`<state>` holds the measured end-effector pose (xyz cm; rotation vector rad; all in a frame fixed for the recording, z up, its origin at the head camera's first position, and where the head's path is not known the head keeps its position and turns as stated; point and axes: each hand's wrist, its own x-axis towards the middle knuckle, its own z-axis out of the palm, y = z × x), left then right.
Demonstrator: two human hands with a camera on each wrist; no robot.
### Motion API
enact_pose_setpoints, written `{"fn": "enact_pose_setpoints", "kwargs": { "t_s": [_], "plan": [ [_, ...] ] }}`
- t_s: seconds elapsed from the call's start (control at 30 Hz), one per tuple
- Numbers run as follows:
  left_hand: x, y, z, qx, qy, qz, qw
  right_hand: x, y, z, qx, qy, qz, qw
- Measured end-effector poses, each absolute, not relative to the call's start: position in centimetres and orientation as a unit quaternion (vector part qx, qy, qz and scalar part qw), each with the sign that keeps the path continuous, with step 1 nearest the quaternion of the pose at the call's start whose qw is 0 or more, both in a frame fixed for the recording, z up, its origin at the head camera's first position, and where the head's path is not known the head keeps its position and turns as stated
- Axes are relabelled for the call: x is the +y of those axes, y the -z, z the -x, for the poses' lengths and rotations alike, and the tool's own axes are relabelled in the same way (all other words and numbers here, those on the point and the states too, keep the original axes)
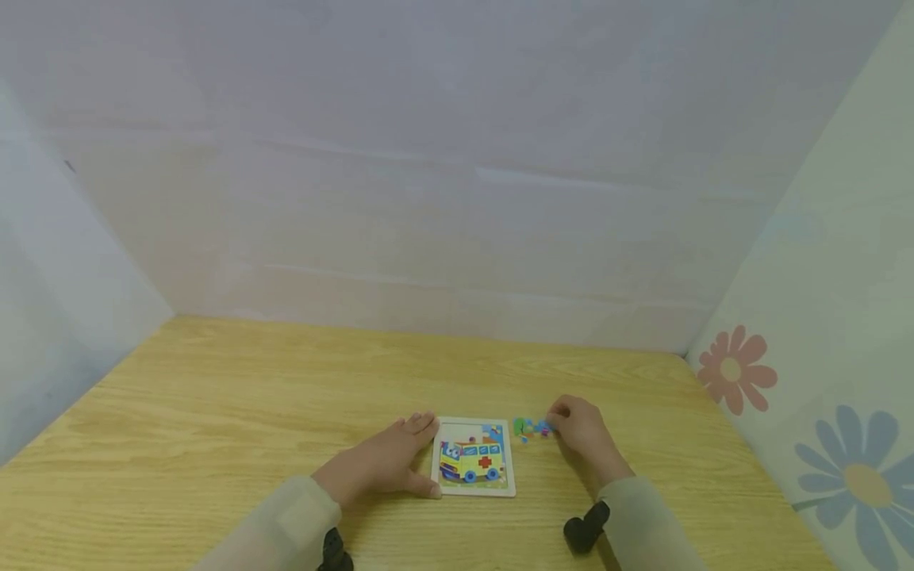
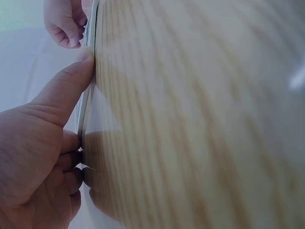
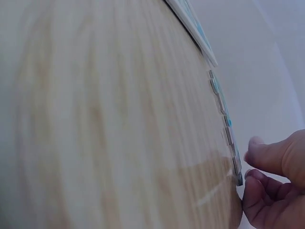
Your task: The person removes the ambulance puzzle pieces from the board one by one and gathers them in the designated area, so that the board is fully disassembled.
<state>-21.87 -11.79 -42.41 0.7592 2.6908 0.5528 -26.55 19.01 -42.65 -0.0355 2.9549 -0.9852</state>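
A square jigsaw puzzle in a pale tray shows a yellow ambulance with a red cross; a pale gap shows in its upper left part. My left hand lies along the tray's left side, fingers extended toward its top corner and thumb at its bottom corner. In the left wrist view, the left thumb touches the tray's edge. Just right of the tray lie loose puzzle pieces, green and blue. My right hand has curled fingers at the rightmost blue piece, seemingly pinching it; its fingertips partly hide it.
The wooden table extends around the tray to a pale wall behind. At the right stands a side wall with printed flowers. Black wrist cameras sit at the sleeves.
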Motion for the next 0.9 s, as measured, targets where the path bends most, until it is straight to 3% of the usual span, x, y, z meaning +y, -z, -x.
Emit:
{"fn": "enact_pose_setpoints", "kwargs": {
  "t_s": [0.4,0.9],
  "plan": [
    [-11.7,42.2,21.7,0.933,-0.199,-0.261,0.149,19.2,42.8,26.9,0.924,0.379,0.006,-0.043],
    [-11.8,42.3,22.3,0.934,-0.194,-0.26,0.148,17.0,41.7,26.6,0.87,0.492,0.01,0.019]
  ]
}}
